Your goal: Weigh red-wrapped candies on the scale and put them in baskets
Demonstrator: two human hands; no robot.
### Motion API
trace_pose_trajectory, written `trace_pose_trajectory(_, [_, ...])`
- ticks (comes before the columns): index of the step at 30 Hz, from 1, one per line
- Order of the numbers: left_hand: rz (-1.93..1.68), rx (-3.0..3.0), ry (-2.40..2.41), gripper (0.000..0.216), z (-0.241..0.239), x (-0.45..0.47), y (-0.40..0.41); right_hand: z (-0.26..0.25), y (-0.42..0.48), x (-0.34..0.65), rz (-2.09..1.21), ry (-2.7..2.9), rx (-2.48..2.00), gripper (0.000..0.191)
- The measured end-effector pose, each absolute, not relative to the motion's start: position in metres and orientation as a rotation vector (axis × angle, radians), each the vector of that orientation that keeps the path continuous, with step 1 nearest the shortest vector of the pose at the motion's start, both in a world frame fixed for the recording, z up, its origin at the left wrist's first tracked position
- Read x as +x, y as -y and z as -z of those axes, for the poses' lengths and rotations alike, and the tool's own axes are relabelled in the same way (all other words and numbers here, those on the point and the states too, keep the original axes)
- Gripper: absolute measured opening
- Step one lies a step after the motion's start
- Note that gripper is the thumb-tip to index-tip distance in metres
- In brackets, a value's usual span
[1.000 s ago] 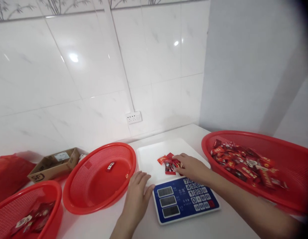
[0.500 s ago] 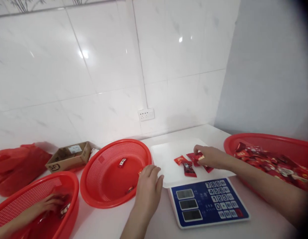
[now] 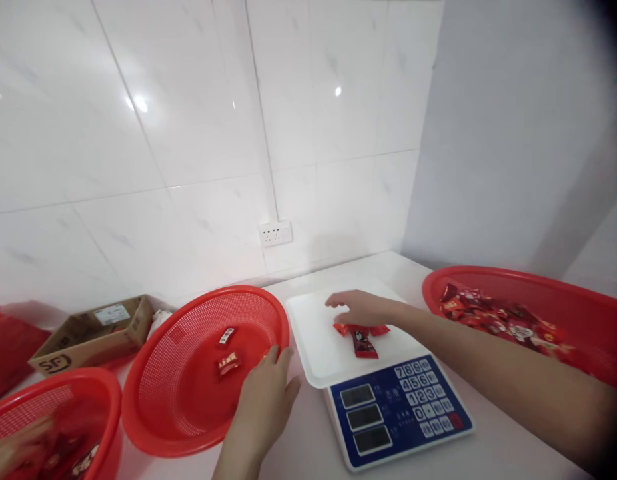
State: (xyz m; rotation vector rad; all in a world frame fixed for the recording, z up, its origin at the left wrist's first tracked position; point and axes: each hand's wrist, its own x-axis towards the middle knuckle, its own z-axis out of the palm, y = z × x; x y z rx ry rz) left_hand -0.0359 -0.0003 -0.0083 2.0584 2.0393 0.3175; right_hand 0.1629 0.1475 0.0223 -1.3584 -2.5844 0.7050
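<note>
My right hand (image 3: 356,308) reaches over the white pan of a blue-faced electronic scale (image 3: 318,333), fingers spread flat above several red snack packets (image 3: 362,341) lying on it. My left hand (image 3: 266,397) rests open on the near rim of the middle red mesh basket (image 3: 158,373), which holds a few small red packets (image 3: 227,363). A large red basket (image 3: 578,293) full of red packets stands at the right, beside my right forearm.
A third red basket (image 3: 93,393) sits at the lower left with another person's blurred hand (image 3: 13,450) inside it. A cardboard box (image 3: 88,330) and a red plastic bag (image 3: 8,340) lie behind. A wall socket (image 3: 275,233) is on the tiled wall.
My right hand has slid left across the scale pan, pushing the packets together. A further packet now lies in the middle basket. My left hand stays at the basket rim.
</note>
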Motion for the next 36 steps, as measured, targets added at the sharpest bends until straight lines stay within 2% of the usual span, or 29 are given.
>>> trace_pose_trajectory(4, [-0.224, 2.019, -2.07, 0.043, 0.008, -0.033, 0.0, -0.005, -0.143, 0.17, -0.476, 2.798, -1.426, 0.047])
trace_pose_trajectory(6, [-0.198, 2.013, -2.082, 0.045, 0.008, -0.033, 0.0, -0.001, -0.142, 0.167, -0.386, 2.818, -1.403, 0.04])
trace_pose_trajectory(10, [-0.171, 2.019, -2.081, 0.046, 0.01, -0.032, -0.001, -0.006, -0.147, 0.152, -0.451, 2.636, -1.389, 0.024])
trace_pose_trajectory(16, [-0.178, 2.037, -2.075, 0.046, 0.011, -0.034, -0.001, -0.041, -0.146, 0.125, -0.881, 2.173, -1.08, 0.053])
trace_pose_trajectory(18, [-0.182, 2.038, -2.076, 0.047, 0.012, -0.034, -0.001, -0.048, -0.139, 0.13, -0.72, 2.28, -1.174, 0.05])
trace_pose_trajectory(21, [-0.158, 2.035, -2.08, 0.048, 0.012, -0.034, -0.002, -0.041, -0.125, 0.151, -0.273, 2.679, -1.492, 0.038])
trace_pose_trajectory(24, [-0.122, 2.02, -2.101, 0.049, 0.011, -0.032, -0.002, -0.021, -0.114, 0.172, -0.147, 2.863, -1.658, 0.039])
trace_pose_trajectory(29, [-0.123, 2.05, -2.115, 0.052, 0.011, -0.03, -0.002, -0.008, -0.112, 0.173, -0.316, 2.803, -1.655, 0.041])
trace_pose_trajectory(32, [-0.1, 2.059, -2.113, 0.052, 0.011, -0.029, -0.002, -0.024, -0.114, 0.153, -0.743, 2.53, -1.496, 0.037])
trace_pose_trajectory(34, [-0.1, 2.053, -2.121, 0.052, 0.011, -0.028, -0.002, -0.039, -0.115, 0.138, -1.097, 2.264, -1.265, 0.045])
trace_pose_trajectory(36, [-0.118, 2.055, -2.122, 0.051, 0.011, -0.029, -0.003, -0.05, -0.118, 0.131, -1.203, 2.135, -1.096, 0.056])
